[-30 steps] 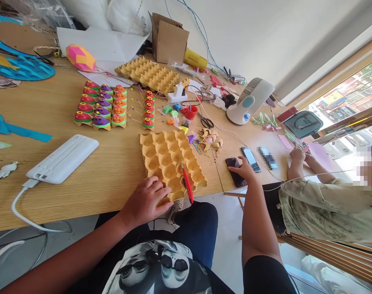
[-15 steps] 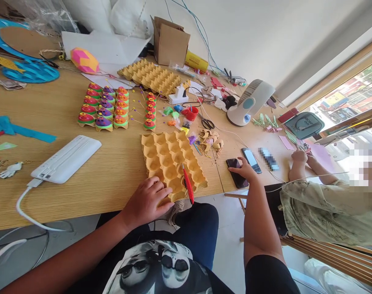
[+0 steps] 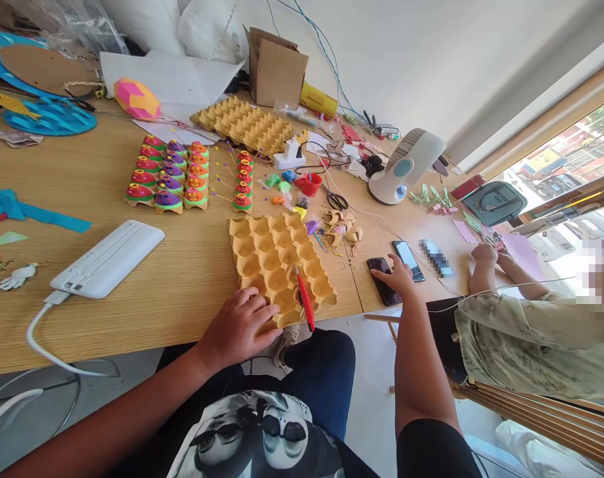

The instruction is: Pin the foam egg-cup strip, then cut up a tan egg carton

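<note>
A yellow-brown egg tray (image 3: pixel 269 255) lies hollows-up at the table's front edge. My left hand (image 3: pixel 239 328) rests on its near left corner, fingers extended over the cardboard. Across the tray's right part lies a slim red-handled tool (image 3: pixel 306 302) with a pale pointed tip, untouched; its exact kind I cannot tell. To the right, my right hand (image 3: pixel 399 275) is over a dark phone (image 3: pixel 381 289), thumb on the screen and fingers apart. Just beyond it lies a second phone (image 3: pixel 408 259) with a lit screen.
Painted egg-cup ladybirds (image 3: pixel 170 176) stand in rows behind the tray. Nearby are cardboard scraps (image 3: pixel 339 229), black scissors (image 3: pixel 336 198), a red cup (image 3: pixel 309 184) and a white fan (image 3: pixel 406 166). A power bank (image 3: pixel 107 259) lies left. A co-worker (image 3: pixel 526 325) sits at the right.
My right hand has shifted very slightly over the dark phone. The left hand, the tray and the red-handled tool stay in place.
</note>
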A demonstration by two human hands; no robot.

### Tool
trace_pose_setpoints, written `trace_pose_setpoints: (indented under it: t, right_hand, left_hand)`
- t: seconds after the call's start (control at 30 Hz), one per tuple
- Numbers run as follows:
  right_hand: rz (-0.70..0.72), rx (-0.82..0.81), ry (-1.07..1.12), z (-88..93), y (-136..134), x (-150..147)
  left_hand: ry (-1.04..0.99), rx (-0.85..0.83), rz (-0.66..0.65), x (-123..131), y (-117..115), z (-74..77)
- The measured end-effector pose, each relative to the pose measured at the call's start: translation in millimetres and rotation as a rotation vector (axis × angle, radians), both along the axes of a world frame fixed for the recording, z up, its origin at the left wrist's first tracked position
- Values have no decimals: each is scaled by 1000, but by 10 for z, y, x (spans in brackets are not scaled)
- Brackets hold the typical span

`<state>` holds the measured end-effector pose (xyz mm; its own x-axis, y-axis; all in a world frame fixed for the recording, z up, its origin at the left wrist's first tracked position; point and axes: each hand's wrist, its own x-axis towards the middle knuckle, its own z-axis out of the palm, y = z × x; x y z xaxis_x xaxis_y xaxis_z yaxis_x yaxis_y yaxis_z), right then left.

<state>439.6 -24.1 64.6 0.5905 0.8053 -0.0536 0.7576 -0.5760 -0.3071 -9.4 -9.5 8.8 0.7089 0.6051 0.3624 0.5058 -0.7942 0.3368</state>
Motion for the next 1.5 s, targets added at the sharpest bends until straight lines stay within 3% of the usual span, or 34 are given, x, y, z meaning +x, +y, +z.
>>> trace_pose_setpoints:
  t: [0.1,0.23,0.37,0.47,1.03,1.27,1.5]
  right_hand:
    - [22,130,-46,36,-73,-367]
    - [303,250,-1,68,-358,-1184]
    - [576,234,55,54,-728,-1975]
    - [639,186,-58,6,-863,-2270]
    - [429,102,191,-45,-737,-2295]
    - [474,353,206,-103,-1165,-2248]
    - [515,258,207,-135,-1602,-2390]
  left_hand:
    - [-1,-8,5,4,-2,-5]
    - [-8,-8,8,8,-1,-6]
    - [-11,-1,-5,2,11,5]
    - [-14,3,-17,-5,14,16]
    - [-38,-21,-22,-8,14,18]
    - [-29,8,-30,-7,17,24]
    - [-28,-9,-17,-3,10,-1]
